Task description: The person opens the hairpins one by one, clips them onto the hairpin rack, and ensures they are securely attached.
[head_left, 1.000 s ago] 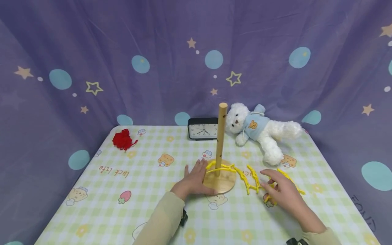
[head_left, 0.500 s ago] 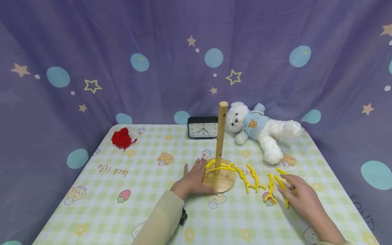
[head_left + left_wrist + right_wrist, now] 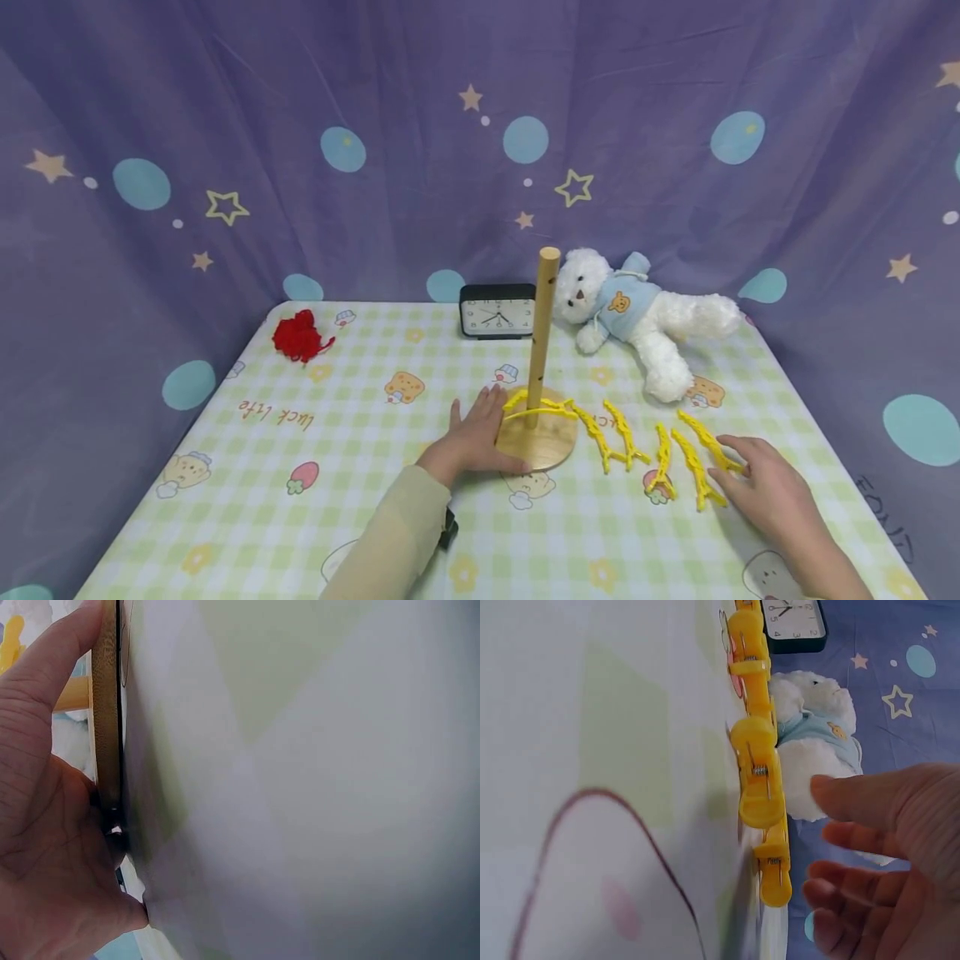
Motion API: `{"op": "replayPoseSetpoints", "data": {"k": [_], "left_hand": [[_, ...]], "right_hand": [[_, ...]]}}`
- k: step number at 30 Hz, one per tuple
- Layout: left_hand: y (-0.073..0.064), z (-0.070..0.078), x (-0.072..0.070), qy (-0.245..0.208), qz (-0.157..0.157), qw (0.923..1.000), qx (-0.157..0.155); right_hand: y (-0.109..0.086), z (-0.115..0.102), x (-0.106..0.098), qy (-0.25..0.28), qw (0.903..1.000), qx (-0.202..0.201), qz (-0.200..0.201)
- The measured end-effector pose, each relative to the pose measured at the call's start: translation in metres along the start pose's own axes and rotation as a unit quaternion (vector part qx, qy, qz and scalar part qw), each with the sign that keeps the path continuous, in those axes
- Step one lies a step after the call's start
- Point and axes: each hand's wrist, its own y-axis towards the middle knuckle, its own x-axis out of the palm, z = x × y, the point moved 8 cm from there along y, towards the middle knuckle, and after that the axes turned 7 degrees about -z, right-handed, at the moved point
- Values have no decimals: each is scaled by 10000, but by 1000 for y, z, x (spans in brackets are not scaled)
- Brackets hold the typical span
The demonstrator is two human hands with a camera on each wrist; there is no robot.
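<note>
At lower centre, head view: left hand (image 3: 474,435), thumb and fingers gripping round, pale wooden base (image 3: 546,450) with upright post (image 3: 542,333). Lower right: right hand (image 3: 776,485), loosely bent, holding nothing, beside yellow plastic spring clips (image 3: 692,461). Likely hazard: close spacing; a wide pinch could scatter them.

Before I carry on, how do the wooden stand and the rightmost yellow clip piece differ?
The wooden stand is upright, while the rightmost yellow clip piece lies down. The stand is pale wood and much bigger; the clip piece is yellow and slim. The left hand holds the stand; the right hand is beside the clip piece. Both sit on the checked tablecloth.
</note>
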Motion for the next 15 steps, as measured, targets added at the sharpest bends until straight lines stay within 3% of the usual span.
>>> {"op": "replayPoseSetpoints", "data": {"k": [8, 15], "left_hand": [[0, 0, 0, -54, 13, 10000, 26], [0, 0, 0, 25, 7, 10000, 9]], "right_hand": [[11, 18, 15, -342, 9932, 325, -1067], [15, 22, 13, -352, 9934, 201, -1077]]}}
